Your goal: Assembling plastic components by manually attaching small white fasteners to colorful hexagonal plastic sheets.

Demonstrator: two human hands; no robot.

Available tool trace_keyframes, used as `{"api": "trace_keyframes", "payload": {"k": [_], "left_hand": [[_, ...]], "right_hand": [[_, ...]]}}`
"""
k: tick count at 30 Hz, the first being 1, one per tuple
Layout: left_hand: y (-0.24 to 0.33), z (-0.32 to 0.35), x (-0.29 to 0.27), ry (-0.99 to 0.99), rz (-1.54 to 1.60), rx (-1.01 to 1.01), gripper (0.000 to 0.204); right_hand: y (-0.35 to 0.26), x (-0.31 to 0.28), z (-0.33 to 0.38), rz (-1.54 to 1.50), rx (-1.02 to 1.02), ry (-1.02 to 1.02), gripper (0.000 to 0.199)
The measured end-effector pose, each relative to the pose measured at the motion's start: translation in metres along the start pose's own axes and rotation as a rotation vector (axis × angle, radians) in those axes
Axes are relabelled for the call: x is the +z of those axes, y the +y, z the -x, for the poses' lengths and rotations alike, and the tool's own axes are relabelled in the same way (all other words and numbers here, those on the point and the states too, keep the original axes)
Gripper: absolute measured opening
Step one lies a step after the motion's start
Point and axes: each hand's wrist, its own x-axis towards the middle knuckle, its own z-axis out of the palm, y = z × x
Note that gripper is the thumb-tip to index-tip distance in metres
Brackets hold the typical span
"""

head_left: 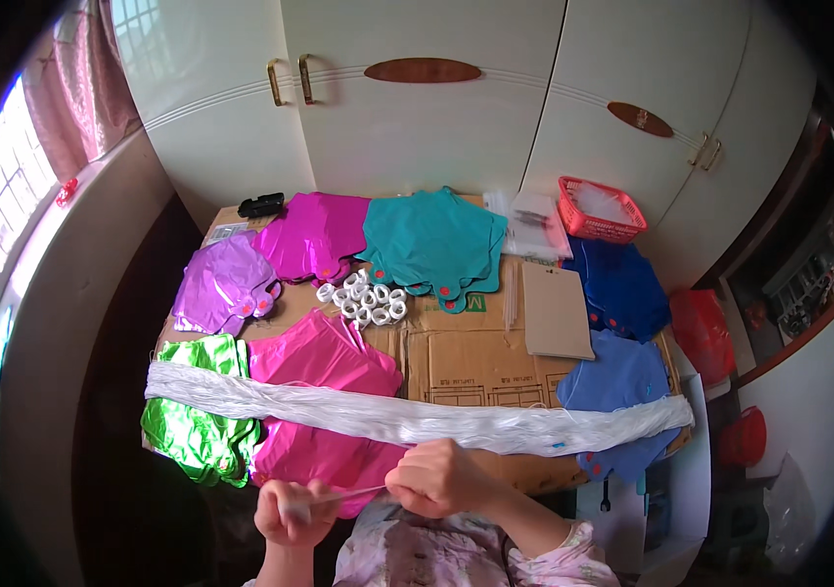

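Note:
My left hand (295,513) and my right hand (441,477) are both closed at the near edge of the cardboard-covered table. Between them stretches a short length of thin white string (356,491), its ends hidden in my fingers. Just beyond my hands, a long thick hank of white string (358,411) lies across the table from left to right. It rests over a stack of flat pink foil balloons (324,357), shiny green ones (197,437) at the left and slate-blue ones (617,377) at the right.
Farther back lie flat purple (226,279), magenta (309,235), teal (431,243) and dark blue (622,289) foil stacks. White ring-shaped coils (368,300) sit mid-table beside a bare cardboard patch (466,357). A beige card (557,311) and red basket (601,208) are at right; cabinets (417,127) stand behind.

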Motion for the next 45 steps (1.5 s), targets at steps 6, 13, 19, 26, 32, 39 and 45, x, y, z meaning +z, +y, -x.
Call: {"api": "trace_keyframes", "payload": {"k": [6, 13, 19, 26, 32, 39, 45], "left_hand": [[0.009, -0.021, 0.001, -0.390, -1.552, 0.026, 0.009], [-0.010, -0.011, 0.016, 0.055, -0.636, 0.002, 0.017], [-0.004, -0.004, 0.004, -0.258, -0.438, -0.111, 0.016], [0.009, -0.027, 0.016, -0.476, -1.821, 0.048, 0.009], [-0.003, 0.002, 0.007, -0.166, -0.115, -0.012, 0.021], [0.003, -0.013, 0.010, -0.624, -0.606, -0.278, 0.028], [0.001, -0.009, 0.019, -0.382, -1.101, -0.176, 0.015]], "right_hand": [[-0.025, -0.006, -0.004, -0.057, -0.101, -0.021, 0.008], [-0.017, 0.014, 0.012, -0.025, -0.075, -0.065, 0.006], [-0.017, -0.010, -0.002, 0.003, -0.058, -0.024, 0.008], [-0.032, -0.002, 0.004, -0.060, -0.117, -0.024, 0.010], [-0.016, 0.005, 0.014, 0.020, -0.047, -0.031, 0.007], [-0.037, -0.014, 0.035, 0.037, 0.056, 0.017, 0.004], [-0.065, 0.002, 0.051, -0.183, 0.191, -0.175, 0.005]]}}
